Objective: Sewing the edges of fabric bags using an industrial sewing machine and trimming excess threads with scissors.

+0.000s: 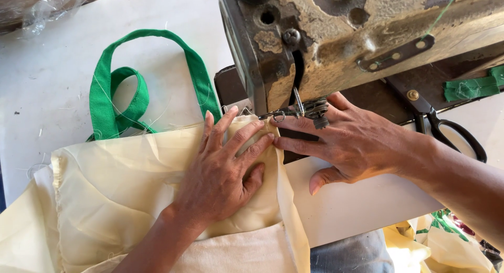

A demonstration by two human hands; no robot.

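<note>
Left hand (223, 170) lies flat on the cream cloth (115, 199), fingers (239, 136) spread and pressing, gripping nothing; cloth edge sits just left of the presser foot (302, 111) of the sewing machine (336, 37); right hand (352, 144) lies just right of the foot, fingers extended and nearly flat, fingertips touching the cloth edge below the foot, thumb on the white desk (362, 199), nothing clasped; risk judged: fingertips of both hands are very near the foot, so a started stitch could catch a finger; uneven pressure from the left hand could skew or pucker the seam; green strap (113, 89), left of the foot on the desk, trails loose threads that might snag; black scissors (446, 128) lie right of the foot, under the machine arm, near the right wrist and could be knocked.
</note>
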